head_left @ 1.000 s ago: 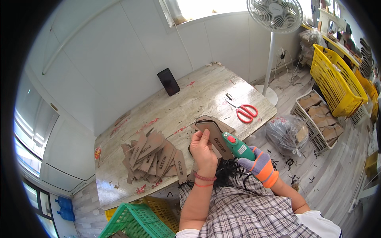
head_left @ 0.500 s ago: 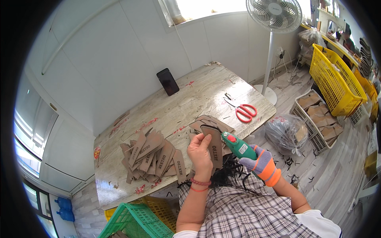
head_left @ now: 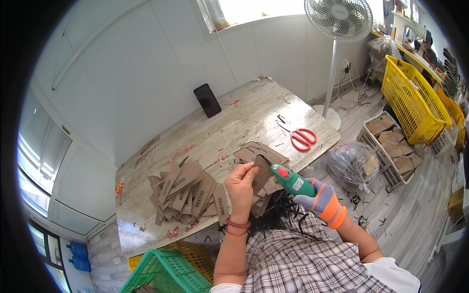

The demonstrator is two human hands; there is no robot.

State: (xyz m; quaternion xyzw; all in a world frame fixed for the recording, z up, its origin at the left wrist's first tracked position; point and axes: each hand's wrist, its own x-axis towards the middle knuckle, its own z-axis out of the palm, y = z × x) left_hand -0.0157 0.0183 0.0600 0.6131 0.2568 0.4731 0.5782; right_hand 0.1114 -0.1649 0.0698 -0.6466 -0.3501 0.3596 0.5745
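Counts from where I sit: one glue gun (head_left: 292, 179) in my right hand (head_left: 320, 200), one brown tag (head_left: 262, 172) in my left hand (head_left: 242, 183). Two heaps of tags: one heap (head_left: 188, 193) at my left, too many to count, and one stack (head_left: 261, 152) ahead. One pair of scissors (head_left: 299, 136). One phone (head_left: 207, 100). One fan (head_left: 338, 19). Two yellow baskets (head_left: 413, 100), one green (head_left: 166, 273).

Single head-worn fisheye, looking steeply down, table (head_left: 234, 122) close below
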